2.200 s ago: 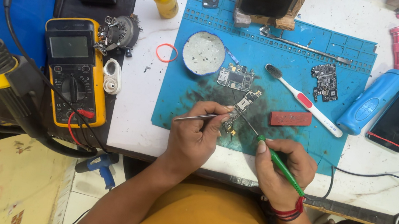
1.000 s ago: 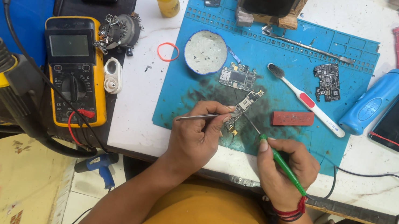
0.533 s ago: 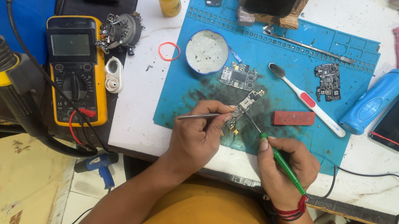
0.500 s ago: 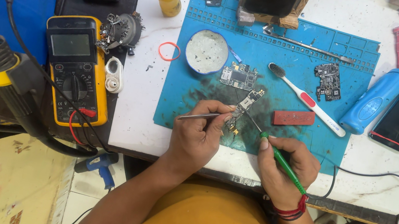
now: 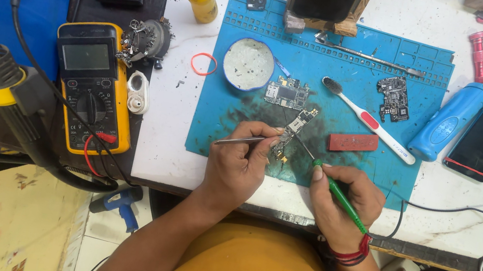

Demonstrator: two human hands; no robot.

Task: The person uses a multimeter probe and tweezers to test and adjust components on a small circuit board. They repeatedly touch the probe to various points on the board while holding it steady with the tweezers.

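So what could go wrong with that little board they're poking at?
The board is small and only steadied by tweezers in the left hand, so it might slip. The probe in the right hand has a fine tip that could scratch or bridge tiny parts. The toothbrush lies close and could get knocked.

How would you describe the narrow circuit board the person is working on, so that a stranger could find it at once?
Start at the blue work mat on the white table. Near its front edge, the left hand with tweezers and the right hand with a green-handled tool meet at the board. It is long, narrow and slanted, unlike the two squarer boards farther back.
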